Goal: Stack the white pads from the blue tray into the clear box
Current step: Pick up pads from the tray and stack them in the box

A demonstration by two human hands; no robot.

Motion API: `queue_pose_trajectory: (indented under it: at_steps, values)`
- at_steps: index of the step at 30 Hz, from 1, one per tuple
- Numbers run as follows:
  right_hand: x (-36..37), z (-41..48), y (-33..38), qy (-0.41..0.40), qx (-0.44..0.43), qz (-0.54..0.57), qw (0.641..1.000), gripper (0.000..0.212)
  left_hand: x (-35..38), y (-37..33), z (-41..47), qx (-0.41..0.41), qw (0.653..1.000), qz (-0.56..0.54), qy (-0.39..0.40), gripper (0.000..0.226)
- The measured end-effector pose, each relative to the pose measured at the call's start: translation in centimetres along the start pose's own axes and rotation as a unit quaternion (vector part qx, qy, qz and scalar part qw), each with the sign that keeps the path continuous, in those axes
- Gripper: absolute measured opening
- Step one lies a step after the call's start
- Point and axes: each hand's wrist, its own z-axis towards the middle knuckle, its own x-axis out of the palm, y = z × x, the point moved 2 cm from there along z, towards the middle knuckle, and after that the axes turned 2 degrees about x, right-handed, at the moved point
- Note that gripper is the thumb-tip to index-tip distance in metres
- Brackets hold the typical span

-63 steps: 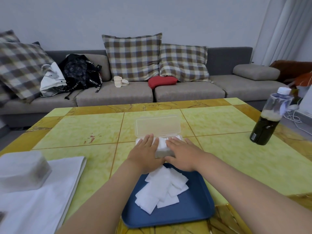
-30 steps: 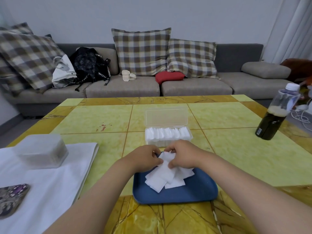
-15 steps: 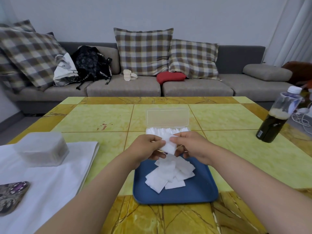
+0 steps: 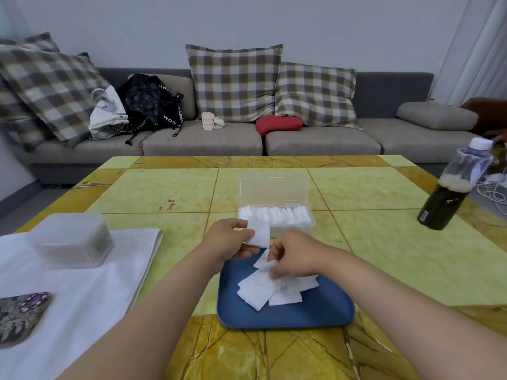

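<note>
Pinching one white pad (image 4: pixel 259 233) in the left hand (image 4: pixel 229 239) just above the far edge of the blue tray (image 4: pixel 315 311), nipping the loose pads (image 4: pixel 258 293) in that tray with the curled right hand (image 4: pixel 293 256), with the pad-filled clear box (image 4: pixel 290 227) just beyond it, lid up, and a dark bottle (image 4: pixel 444 204) well to its right.

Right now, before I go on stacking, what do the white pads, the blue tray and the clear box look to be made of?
White pads: soft fibrous sheet, probably cotton or nonwoven; matte, with fuzzy edges, lying limp.
Blue tray: likely moulded plastic; smooth, with a faint sheen and a rounded rim.
Clear box: translucent, slightly frosted plastic; the yellow of the table shows through it.
</note>
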Motion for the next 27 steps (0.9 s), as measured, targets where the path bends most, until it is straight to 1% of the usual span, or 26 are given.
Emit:
queue_pose_trajectory:
  at_steps: [1, 5, 7, 9, 11, 16, 19, 22, 27]
  values:
    - [-0.2, -0.1, 0.0, -0.004, 0.0, 0.023, 1.0, 0.017, 0.0, 0.1, 0.2, 0.0, 1.0, 0.002, -0.004, 0.017]
    - [-2.2, -1.0, -0.1, -0.021, 0.0, 0.16, 0.987, 0.012, -0.1, 0.1, 0.4, 0.001, 1.0, -0.015, -0.017, 0.011]
    - [-3.4, -1.4, -0.2, -0.043, -0.008, 0.236, 0.971, 0.014, 0.2, 0.1, 0.2, 0.006, 1.0, -0.025, 0.005, 0.015]
    - [-4.4, -1.5, -0.4, -0.068, -0.017, 0.278, 0.958, 0.013, 0.7, 0.0, 0.0, 0.009, 0.999, -0.036, 0.039, 0.021]
    - [-4.9, -1.6, -0.6, -0.078, -0.029, 0.283, 0.955, 0.01, 1.3, -0.2, -0.2, 0.01, 0.997, -0.051, 0.065, 0.025]
    - [-5.3, -2.0, -0.7, -0.072, -0.036, 0.215, 0.973, 0.008, 2.3, -0.7, -1.0, -0.003, 0.99, -0.087, 0.114, 0.02]
    - [-5.6, -1.8, -0.7, -0.1, -0.027, 0.21, 0.972, 0.008, 2.6, -0.8, -1.1, -0.011, 0.985, -0.115, 0.128, 0.02]
    - [-5.6, -1.8, -1.0, -0.118, -0.017, 0.229, 0.966, 0.014, 2.8, -0.9, -1.1, -0.017, 0.982, -0.137, 0.126, 0.023]
    - [-5.3, -1.4, -0.9, -0.137, -0.007, 0.216, 0.967, 0.027, 3.2, -1.1, -1.3, -0.02, 0.975, -0.17, 0.144, 0.03]
